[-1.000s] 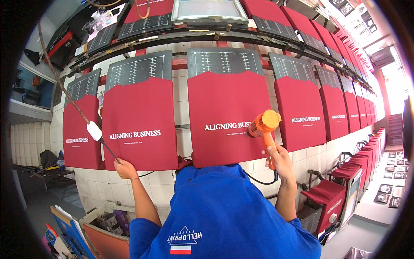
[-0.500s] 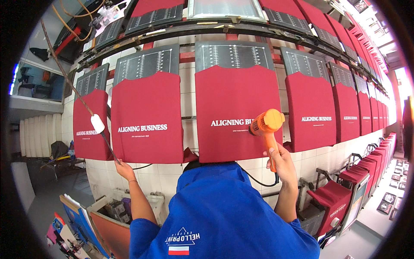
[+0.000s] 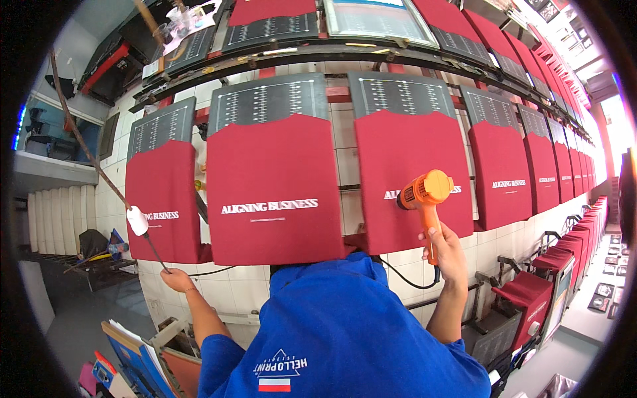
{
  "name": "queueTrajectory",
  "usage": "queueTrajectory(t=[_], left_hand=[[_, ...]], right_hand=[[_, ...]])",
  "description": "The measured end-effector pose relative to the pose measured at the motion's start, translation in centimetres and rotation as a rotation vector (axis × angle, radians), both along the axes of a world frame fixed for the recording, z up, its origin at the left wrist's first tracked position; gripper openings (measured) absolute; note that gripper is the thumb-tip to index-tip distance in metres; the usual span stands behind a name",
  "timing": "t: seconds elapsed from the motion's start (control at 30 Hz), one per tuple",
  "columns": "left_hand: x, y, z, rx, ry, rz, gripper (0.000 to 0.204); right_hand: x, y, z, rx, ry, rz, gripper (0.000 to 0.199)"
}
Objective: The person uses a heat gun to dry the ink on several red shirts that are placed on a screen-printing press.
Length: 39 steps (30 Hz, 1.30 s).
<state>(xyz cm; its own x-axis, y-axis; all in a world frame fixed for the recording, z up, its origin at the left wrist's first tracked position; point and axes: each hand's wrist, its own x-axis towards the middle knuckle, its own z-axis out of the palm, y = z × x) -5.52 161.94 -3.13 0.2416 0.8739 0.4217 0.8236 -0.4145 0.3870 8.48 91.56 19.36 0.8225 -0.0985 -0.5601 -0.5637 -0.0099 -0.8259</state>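
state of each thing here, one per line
heat gun: held upright in the right hand, nozzle toward a red shirt
cord: gripped by the left hand, white plug hanging on it
red shirts: stretched flat on platens, white print showing
blue shirt: worn, filling the lower middle of the view

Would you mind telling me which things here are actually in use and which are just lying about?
In use:
- orange heat gun in the right hand
- black cable in the left hand
- red printed shirts on boards

Lying about:
- folded white chairs
- blue folders
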Motion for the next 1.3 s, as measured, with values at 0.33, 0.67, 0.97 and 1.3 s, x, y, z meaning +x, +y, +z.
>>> queueTrajectory(t=[0.33,0.67,0.97,1.3], left_hand=[[2.8,14.5,-1.7,-0.131,-0.126,0.235,0.037],[5.9,12.4,-1.8,-0.371,-0.182,0.345,0.044],[5.7,12.2,-1.6,-0.333,-0.335,0.244,0.041],[5.6,12.3,-2.1,-0.283,-0.375,0.213,0.041]], right_hand=[[-0.2,20.2,-0.2,0.089,-0.03,0.131,0.035],[0.2,24.2,-0.8,-0.033,-0.081,0.083,0.036],[-1.0,22.9,-0.3,-0.003,-0.041,0.083,0.038],[-0.9,24.5,-1.2,-0.047,-0.106,0.074,0.041]])
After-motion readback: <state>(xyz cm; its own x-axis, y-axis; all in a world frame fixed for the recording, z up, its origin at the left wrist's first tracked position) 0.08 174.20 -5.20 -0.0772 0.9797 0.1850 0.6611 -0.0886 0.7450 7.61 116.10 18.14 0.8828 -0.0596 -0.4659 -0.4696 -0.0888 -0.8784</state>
